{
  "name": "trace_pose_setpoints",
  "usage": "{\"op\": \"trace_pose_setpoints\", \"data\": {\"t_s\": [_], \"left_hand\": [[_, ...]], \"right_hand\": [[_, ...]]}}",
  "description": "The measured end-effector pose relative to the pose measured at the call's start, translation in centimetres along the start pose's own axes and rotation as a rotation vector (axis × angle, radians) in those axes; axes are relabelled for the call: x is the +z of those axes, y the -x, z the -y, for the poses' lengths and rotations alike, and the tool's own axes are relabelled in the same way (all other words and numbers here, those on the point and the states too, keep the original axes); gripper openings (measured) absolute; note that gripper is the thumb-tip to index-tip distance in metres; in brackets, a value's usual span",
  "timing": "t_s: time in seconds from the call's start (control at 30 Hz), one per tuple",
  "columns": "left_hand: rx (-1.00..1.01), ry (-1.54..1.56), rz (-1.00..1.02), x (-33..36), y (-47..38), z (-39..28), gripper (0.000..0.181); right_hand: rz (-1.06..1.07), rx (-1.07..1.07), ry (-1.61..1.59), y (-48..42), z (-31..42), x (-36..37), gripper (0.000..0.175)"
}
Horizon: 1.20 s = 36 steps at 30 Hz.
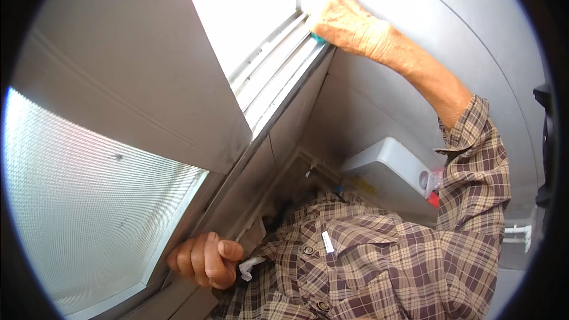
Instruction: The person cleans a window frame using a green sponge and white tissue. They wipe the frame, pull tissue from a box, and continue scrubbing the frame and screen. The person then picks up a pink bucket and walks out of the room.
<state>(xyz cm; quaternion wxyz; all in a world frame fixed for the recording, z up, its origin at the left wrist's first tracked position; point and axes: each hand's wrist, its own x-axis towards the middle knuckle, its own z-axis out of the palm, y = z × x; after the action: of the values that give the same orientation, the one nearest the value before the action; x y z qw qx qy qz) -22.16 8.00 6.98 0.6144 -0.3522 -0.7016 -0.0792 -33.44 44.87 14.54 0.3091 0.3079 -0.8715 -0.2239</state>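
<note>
My right hand (pixel 346 24) reaches up to the corner of a bright sliding window. Its fingers are bent over the metal window track (pixel 271 64), closed on a small teal thing (pixel 317 38) that shows only at its lower edge; the fingertips are lost in glare. Lower left, my left hand (pixel 206 260) is curled into a fist beside the frame of a ribbed, translucent door panel (pixel 98 204). Nothing shows inside that fist. A crumpled white piece of paper or cloth (pixel 250 268) lies against the sleeve by its wrist.
Grey wall panels (pixel 426 4) meet at the window's right end. Below stands a white plastic tank or box (pixel 391 164), with a clear bag and something red (pixel 432 199) near its edge. A small metal tap or fitting (pixel 310 170) is behind it. White pipes (pixel 518 233) show far right.
</note>
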Motion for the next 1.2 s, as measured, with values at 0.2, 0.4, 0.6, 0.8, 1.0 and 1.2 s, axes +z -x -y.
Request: {"op": "trace_pose_setpoints", "data": {"t_s": [0.2, 0.4, 0.6, 0.8, 1.0, 1.2], "left_hand": [[0.004, 0.054, 0.022, 0.8, -0.8, 0.6, 0.017], [-0.002, 0.057, 0.019, 0.7, -1.3, 0.7, 0.018], [0.020, 0.047, 0.000, 1.0, -3.1, 1.2, 0.018], [0.022, 0.027, -0.041, 0.8, -2.1, 0.9, 0.019], [0.017, 0.009, 0.015, 0.1, -1.3, 1.1, 0.018], [0.054, 0.021, 0.042, 0.8, -2.8, 2.2, 0.017]], "right_hand": [[0.285, 0.185, -0.179, -2.9, 0.9, -2.5, 0.018], [0.349, 0.193, -0.074, -1.6, -0.1, -2.0, 0.016], [-0.094, 0.104, -0.761, -5.8, -0.3, -1.2, 0.017], [0.223, 0.177, -1.089, -6.2, 1.8, -0.2, 0.021], [0.073, 0.195, -0.802, -6.2, -0.1, -3.1, 0.019], [0.267, 0.166, -0.910, -8.3, 3.3, -3.0, 0.015]]}}
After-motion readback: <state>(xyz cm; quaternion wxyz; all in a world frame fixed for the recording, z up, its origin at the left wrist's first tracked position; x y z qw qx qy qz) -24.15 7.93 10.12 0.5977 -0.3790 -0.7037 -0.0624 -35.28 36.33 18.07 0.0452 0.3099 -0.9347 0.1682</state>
